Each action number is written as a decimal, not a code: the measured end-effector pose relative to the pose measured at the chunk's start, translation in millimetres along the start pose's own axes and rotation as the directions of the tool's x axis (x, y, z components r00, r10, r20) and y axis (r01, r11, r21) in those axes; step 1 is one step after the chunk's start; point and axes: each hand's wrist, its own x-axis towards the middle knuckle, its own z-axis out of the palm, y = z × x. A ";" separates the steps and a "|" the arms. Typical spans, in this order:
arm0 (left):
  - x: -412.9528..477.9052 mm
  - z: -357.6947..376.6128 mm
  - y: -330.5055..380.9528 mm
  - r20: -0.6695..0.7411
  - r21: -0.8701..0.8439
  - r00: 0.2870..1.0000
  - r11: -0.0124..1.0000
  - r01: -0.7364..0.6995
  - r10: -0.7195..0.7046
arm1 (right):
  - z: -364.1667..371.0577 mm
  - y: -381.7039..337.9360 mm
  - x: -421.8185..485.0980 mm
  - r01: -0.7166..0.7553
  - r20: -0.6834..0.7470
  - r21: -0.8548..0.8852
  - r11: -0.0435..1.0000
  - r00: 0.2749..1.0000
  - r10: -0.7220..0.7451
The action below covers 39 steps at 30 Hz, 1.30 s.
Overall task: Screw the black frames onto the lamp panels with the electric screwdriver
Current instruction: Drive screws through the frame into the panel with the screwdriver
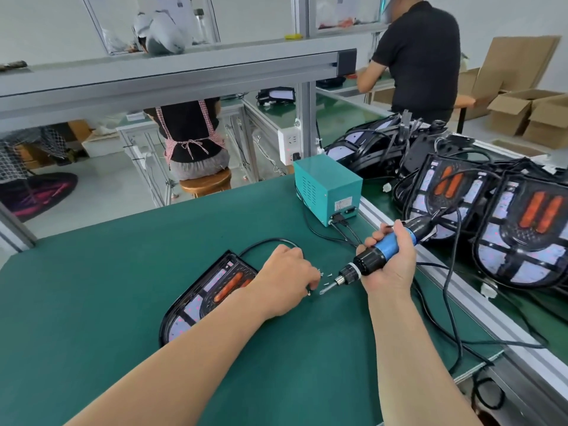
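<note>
The step in hand looks like loading a screw rather than driving one. On the counter (123, 287) one panel (212, 290) lies flat with its frame (238, 260) on top, and only the left forearm crosses it in the view. Just right of the panel, the right grip (393, 265) is clenched round the screwdriver (387, 245), whose bit (325, 289) slants down toward the panel. The bit's tip hangs near the screws (325, 276) scattered just right of the panel. The left grip (282, 278) is down on that scatter with its fingers curled. Whether it pinches a screw cannot be told, since the knuckles hide the fingertips. The next move probably calls for one screw to be set on the bit's tip, then carried left to a hole in the frame and held square before the trigger. A tilted bit could slip and mark the plastic. The counter wears a matt green mat that would keep small parts from rolling. Well right of the panel, past a metal rail, a pile (522, 229) of like panels leans together amid tangled wires. Each is a rounded shield shape with glossy black ribs over pale sections and orange bars. Behind and right of the panel stands a box (325, 186) of teal painted metal, square and vented. The screwdriver is a smooth blue barrel with a black ribbed collar. The screws are tiny and bright.
</note>
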 end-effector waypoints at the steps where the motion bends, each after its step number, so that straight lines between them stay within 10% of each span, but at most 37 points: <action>1: 1.5 0.9 -0.5 -0.002 0.001 1.000 1.000 -0.002 0.002 | -0.2 0.2 0.3 0.002 0.002 0.002 1.000 1.000 -0.002; 16: -9.3 7.2 10.9 -0.102 -0.195 0.994 0.981 0.023 -0.043 | -3.4 -0.7 3.2 -0.007 0.027 0.030 1.000 1.000 0.006; 21: -58.9 -1.4 26.5 -0.060 -0.863 0.908 0.479 0.162 -0.416 | 0.5 -3.7 -3.4 -0.002 0.022 0.046 0.999 1.000 0.001; 26: -107.0 -4.9 26.1 0.099 -0.993 0.827 -0.007 0.114 -0.554 | 23.4 3.3 -31.9 0.024 0.097 0.047 0.999 0.995 -0.029; 39: -147.9 -11.6 23.5 0.253 -0.934 0.748 -0.357 0.023 -0.613 | 73.8 27.9 -108.0 0.118 0.120 -0.148 0.982 0.988 -0.101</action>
